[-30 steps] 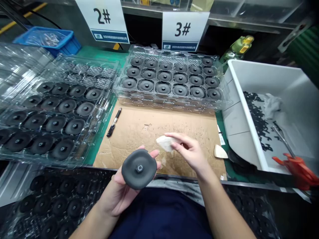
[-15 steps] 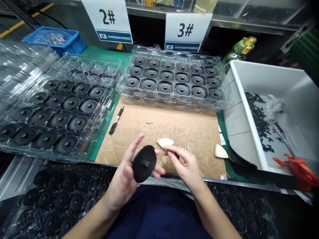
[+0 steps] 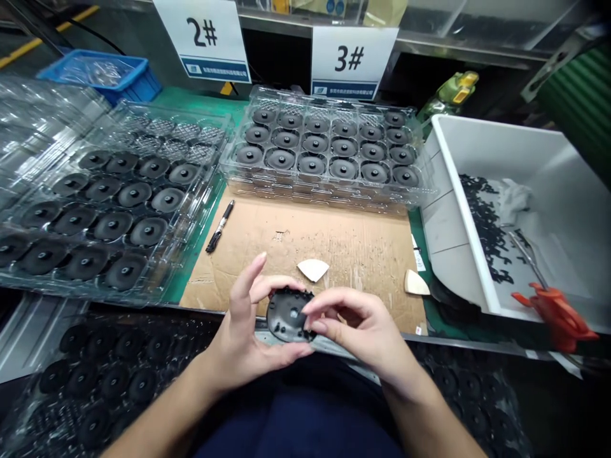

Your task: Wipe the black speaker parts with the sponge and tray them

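My left hand (image 3: 251,331) holds a black round plastic part (image 3: 286,315) by its rim, thumb below and fingers above. Its hollow side faces up, showing small pegs along the rim and a light spot in the middle. My right hand (image 3: 356,324) is closed in a pinch at the part's right edge; its fingertips cover that side, so any smaller piece there is hidden. Just beyond the hands, a pale fan-shaped piece (image 3: 313,270) lies on the cardboard sheet (image 3: 367,248). A similar pale wedge (image 3: 416,282) rests at the sheet's right edge.
Clear trays of black round parts stand at the left (image 3: 128,194) and back (image 3: 315,143). A black pen (image 3: 220,226) lies on the cardboard. On the right, a white bin (image 3: 465,254) holds small black scraps, with orange-handled cutters (image 3: 556,315) over its front rim.
The round part has turned from its smooth face to its pegged hollow side. My right hand has left the pale fan-shaped piece and come to the part's edge.
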A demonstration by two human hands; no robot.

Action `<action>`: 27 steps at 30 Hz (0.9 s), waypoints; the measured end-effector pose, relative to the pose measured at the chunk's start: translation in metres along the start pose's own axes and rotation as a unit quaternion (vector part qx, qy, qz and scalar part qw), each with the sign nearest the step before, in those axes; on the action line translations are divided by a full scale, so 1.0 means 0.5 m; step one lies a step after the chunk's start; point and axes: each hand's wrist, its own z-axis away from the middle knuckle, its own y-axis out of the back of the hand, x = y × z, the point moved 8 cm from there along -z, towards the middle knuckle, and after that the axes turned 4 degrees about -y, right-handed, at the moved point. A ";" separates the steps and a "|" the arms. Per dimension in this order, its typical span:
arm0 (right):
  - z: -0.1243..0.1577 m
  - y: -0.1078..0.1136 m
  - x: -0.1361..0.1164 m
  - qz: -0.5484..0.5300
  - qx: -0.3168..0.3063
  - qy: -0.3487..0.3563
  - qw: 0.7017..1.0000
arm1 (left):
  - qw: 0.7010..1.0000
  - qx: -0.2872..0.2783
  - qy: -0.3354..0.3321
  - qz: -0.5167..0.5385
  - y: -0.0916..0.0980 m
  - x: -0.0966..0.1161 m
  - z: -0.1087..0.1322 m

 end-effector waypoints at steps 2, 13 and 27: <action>-0.004 -0.008 0.003 -0.025 -0.049 -0.043 0.998 | 0.996 -0.013 0.075 0.046 -0.007 -0.014 0.009; 0.014 -0.032 0.002 -0.122 -0.118 -0.086 0.982 | 0.959 -0.090 0.211 0.166 -0.048 -0.021 0.024; 0.030 0.003 0.014 -0.073 -0.038 -0.081 0.993 | 0.971 -0.058 0.172 0.154 -0.040 -0.028 0.016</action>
